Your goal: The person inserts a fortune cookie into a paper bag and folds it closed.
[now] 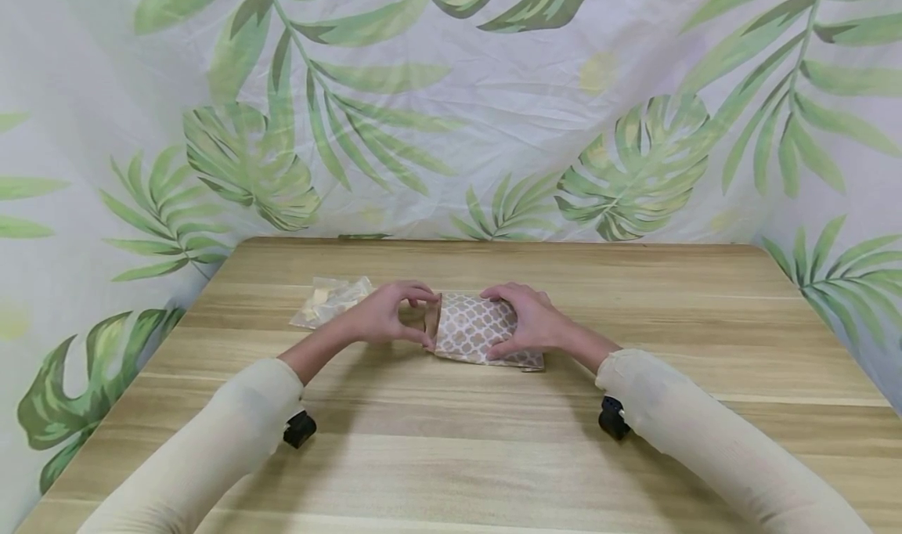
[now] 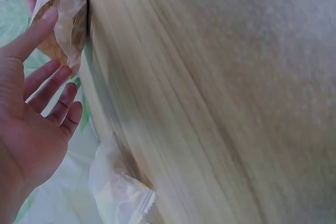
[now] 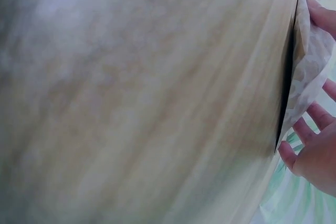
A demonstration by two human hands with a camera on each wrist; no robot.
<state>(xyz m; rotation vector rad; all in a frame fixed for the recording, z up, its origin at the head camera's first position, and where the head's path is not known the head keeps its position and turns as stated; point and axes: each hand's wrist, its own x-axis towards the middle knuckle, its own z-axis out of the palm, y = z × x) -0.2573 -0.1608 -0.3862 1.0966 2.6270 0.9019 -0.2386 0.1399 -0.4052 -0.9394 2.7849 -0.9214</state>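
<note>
A paper bag (image 1: 465, 326) with a white and tan lattice print lies on its side on the wooden table. Its open mouth faces left and shows a brown inside. My left hand (image 1: 387, 315) is at that mouth, thumb and fingertips at its opposite edges with a gap between them. In the left wrist view the thumb overlaps the brown opening (image 2: 44, 38), and the other fingers are loosely extended. Over the right part of the bag, my right hand (image 1: 532, 319) grips it, thumb on the near side and fingers on the far side.
A clear plastic bag (image 1: 327, 303) with pale yellowish pieces inside lies behind the left wrist. The wooden table (image 1: 451, 456) ends at the back against a leaf-printed cloth (image 1: 493, 127). Black wrist devices (image 1: 299, 428) show below both sleeves.
</note>
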